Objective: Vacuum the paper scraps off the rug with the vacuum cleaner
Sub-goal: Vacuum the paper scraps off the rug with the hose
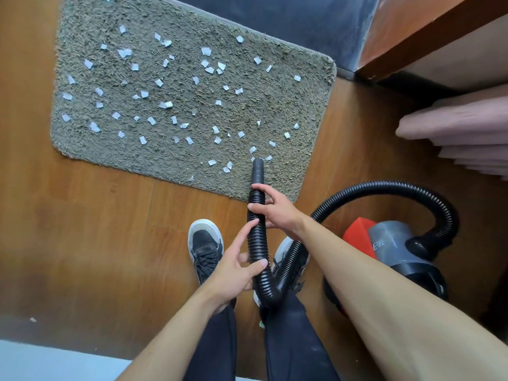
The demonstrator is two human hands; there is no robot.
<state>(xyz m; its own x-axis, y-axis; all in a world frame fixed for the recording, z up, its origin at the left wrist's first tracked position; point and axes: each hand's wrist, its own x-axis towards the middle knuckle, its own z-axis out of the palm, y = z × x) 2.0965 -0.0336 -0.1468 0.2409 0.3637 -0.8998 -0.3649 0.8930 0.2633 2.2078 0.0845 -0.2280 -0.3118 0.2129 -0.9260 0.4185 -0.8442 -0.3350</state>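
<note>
A wood-look floor [82, 243] fills the room's visible part, with a shaggy grey-green rug [288, 111] lying on it ahead of the person's dark shoes [204, 243]. A dark panel [275, 17] lies beyond the rug, and a wooden furniture edge [439, 31] and folded pink fabric [461, 125] are at the right. White paper scraps [206, 51] are scattered across most of the rug. The vacuum cleaner [393, 243], red and grey, sits on the floor to the right. Its ribbed black hose [257, 237] arcs over, dips in a U-bend above the legs and rises between the hands. The smooth nozzle [258, 171] points away from the person, its long axis running near to far, its tip over the rug's near right part among scraps. The right hand [275, 209] has its grip wrapped round the hose just behind the nozzle. The left hand [236, 273] holds the hose lower, thumb across it.
</note>
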